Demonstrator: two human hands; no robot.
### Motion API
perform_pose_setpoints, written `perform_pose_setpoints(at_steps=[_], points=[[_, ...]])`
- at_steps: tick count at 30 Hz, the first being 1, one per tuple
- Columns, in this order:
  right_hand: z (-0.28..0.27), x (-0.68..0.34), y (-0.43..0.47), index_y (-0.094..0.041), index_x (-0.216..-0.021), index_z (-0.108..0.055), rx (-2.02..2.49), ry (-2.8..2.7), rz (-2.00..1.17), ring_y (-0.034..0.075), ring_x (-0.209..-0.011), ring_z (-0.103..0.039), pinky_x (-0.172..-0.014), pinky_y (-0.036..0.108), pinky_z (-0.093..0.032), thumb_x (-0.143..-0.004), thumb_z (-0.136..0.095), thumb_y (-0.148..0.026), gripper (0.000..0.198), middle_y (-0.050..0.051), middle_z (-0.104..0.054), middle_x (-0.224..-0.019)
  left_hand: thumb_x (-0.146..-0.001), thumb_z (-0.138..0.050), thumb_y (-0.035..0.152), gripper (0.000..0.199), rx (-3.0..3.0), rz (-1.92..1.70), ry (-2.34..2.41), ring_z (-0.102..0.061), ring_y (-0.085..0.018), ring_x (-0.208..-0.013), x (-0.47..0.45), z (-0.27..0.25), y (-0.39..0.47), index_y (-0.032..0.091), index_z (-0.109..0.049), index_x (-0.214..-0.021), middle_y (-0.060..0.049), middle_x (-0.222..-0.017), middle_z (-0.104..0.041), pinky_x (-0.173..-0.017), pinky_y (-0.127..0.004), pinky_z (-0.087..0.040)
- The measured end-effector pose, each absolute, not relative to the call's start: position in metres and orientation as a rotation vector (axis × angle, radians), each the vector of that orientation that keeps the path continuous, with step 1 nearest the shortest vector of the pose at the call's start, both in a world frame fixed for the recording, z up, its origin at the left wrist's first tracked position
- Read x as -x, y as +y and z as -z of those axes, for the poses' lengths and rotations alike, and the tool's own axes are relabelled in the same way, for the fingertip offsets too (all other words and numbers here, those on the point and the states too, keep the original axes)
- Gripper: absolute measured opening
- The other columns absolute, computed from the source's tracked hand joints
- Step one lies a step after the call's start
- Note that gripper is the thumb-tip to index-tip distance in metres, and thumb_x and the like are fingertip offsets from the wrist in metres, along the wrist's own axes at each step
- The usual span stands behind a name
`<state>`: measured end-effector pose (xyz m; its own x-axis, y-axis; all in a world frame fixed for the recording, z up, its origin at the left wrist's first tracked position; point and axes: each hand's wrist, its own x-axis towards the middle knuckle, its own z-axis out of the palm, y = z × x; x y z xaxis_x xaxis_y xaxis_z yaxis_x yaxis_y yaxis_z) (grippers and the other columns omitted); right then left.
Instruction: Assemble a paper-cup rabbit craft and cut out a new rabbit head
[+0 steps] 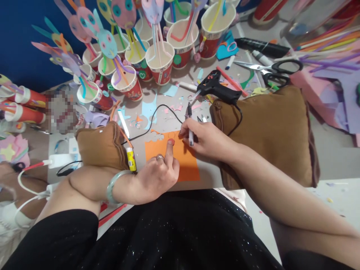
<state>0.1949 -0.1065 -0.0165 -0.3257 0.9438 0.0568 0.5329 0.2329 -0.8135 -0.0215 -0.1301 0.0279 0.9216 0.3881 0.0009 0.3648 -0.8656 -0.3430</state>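
Note:
On the table in front of me lies a sheet of orange paper (188, 168) with a cut, uneven top left edge and faint round outlines near its top. My left hand (159, 174) rests over it, its index finger pressing a small red disc (172, 141) flat against the paper and the other fingers curled in. Close by on the right, my right hand (206, 137) is closed around a pen (190, 112), whose black end points away from me. The pen's clear end shows below my fingers, near the paper.
Brown cushions (264, 135) lie under my forearms. A black glue gun (216, 86), scissors (270, 69), a yellow glue stick (131, 159) and paper scraps (149, 110) surround the sheet. Paper cups (160, 60) with balloon-like figures stand behind. A person's arm (17, 183) shows at left.

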Motion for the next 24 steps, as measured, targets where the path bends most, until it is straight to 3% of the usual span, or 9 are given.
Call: perform_pose_setpoints(at_steps=[6, 24], points=[[0.0183, -0.1908, -0.1057, -0.024, -0.096, -0.056, 1.302, -2.027, -0.933, 0.02, -0.083, -0.066, -0.072, 0.03, -0.047, -0.083, -0.057, -0.009, 0.02, 0.004, -0.072, -0.088, -0.085, -0.052, 0.002, 0.018, 2.734, -0.138, -0.59, -0.063, -0.016, -0.049, 0.0205, -0.0277, -0.1323, 0.01, -0.064, -0.075, -0.031, -0.131, -0.065, -0.041, -0.027, -0.044], [0.0175, -0.1918, -0.1046, -0.024, -0.096, -0.057, 1.283, -2.015, -0.969, 0.018, -0.079, -0.065, -0.07, 0.029, -0.045, -0.086, -0.056, -0.011, 0.017, 0.003, -0.072, -0.088, -0.082, -0.049, -0.001, 0.02, 2.761, -0.203, -0.598, -0.065, -0.016, -0.052, 0.0217, -0.0267, -0.1324, 0.009, -0.066, -0.079, -0.032, -0.133, -0.064, -0.042, -0.026, -0.045]])
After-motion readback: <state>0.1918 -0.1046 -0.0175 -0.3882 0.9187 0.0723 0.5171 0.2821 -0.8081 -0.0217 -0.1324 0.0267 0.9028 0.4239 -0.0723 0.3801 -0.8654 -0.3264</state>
